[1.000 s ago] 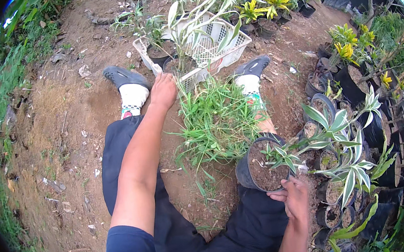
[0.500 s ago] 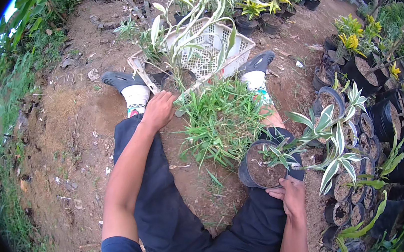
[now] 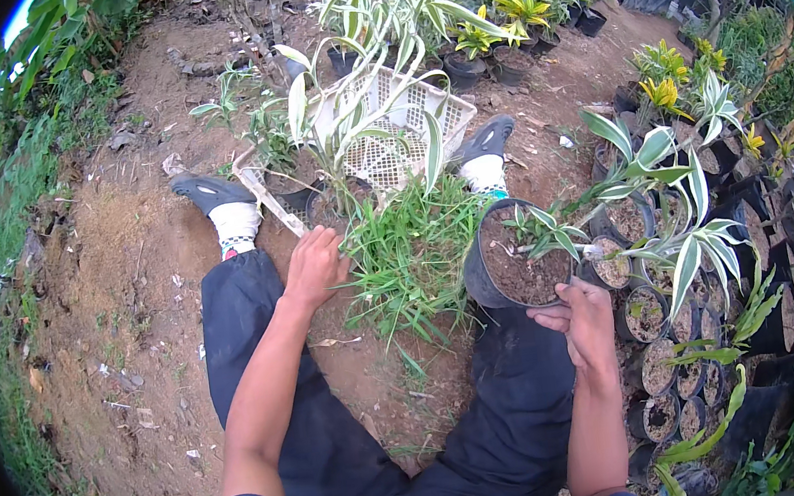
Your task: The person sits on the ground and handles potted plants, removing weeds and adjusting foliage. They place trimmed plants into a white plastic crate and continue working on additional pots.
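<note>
My right hand is closed on the near rim of a black plastic pot. Brown soil fills the pot, and a plant with white-edged green leaves leans out of it to the right. The pot hangs over my right leg, tilted so its soil faces me. Between my lower legs lies a heap of pulled green grass. My left hand has its fingers curled at the heap's left edge, close to the near corner of a white plastic crate; whatever is in those fingers is hidden.
Tall white-striped plants stand at the crate, partly covering it. Rows of black pots with soil line the right side. Yellow-leaved plants grow in pots at the back. Grass borders the bare soil on the left.
My right hand has raised the potted plant forward and to the right, off my thigh. My left hand sits slightly lower in view, still by the crate and grass. The view has shifted a little.
</note>
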Demonstrator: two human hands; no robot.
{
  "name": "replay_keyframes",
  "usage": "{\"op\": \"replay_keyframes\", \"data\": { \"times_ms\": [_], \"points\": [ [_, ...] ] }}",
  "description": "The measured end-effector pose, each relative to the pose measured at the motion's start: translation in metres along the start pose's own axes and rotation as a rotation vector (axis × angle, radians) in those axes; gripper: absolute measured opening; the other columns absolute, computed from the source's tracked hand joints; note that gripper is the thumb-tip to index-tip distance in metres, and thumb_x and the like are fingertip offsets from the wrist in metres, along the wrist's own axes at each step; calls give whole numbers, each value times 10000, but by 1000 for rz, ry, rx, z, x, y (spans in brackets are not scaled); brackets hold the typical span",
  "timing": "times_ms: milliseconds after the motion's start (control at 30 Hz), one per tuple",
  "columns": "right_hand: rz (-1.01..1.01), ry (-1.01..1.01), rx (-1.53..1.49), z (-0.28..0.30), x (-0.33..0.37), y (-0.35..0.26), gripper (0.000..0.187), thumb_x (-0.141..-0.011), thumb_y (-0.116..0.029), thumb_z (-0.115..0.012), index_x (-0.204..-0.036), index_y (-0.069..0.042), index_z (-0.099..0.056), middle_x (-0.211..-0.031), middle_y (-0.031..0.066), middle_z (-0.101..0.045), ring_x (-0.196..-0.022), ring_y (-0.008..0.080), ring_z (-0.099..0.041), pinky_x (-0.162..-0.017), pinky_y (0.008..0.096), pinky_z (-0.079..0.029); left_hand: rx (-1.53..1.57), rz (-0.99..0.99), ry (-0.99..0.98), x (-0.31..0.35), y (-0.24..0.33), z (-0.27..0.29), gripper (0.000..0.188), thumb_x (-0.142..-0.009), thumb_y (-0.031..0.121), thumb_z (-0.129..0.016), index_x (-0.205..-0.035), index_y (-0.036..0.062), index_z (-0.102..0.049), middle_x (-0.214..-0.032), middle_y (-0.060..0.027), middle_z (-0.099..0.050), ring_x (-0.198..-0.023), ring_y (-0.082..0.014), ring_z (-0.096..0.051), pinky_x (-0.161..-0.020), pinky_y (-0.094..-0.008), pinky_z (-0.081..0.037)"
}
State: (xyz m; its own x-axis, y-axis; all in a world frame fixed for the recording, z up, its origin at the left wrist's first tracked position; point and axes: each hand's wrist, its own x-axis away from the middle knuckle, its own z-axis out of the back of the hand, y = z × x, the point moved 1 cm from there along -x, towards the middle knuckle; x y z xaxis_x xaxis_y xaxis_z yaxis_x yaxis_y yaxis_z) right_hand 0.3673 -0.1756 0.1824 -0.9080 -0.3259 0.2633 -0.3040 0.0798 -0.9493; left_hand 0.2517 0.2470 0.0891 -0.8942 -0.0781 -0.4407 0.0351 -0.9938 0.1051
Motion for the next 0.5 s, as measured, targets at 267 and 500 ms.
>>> {"op": "replay_keyframes", "data": {
  "times_ms": [267,500],
  "points": [
    [151,-124,-105,-116,-156,-61,299,-1051,-23,-485,-1166,250,-524,-1158,419,-680,-973,479,-795,-885,406,-720,141,67,0,4,-13,-9,266,-878,227,-810,-1027,22,-729,-1012,-138,-683,-1057,-356,-623,-1018,-487,-479],
    [70,-130,-26,-223,-309,-49,415,-1070,-34,-547,-1372,228,-437,-1313,395,-621,-1042,482,-771,-784,436,-746,228,184,82,-2,-9,-23,269,-901,214,-768,-1107,40,-767,-1045,-149,-718,-1150,-346,-604,-1062,-499,-440]
  ]
}}
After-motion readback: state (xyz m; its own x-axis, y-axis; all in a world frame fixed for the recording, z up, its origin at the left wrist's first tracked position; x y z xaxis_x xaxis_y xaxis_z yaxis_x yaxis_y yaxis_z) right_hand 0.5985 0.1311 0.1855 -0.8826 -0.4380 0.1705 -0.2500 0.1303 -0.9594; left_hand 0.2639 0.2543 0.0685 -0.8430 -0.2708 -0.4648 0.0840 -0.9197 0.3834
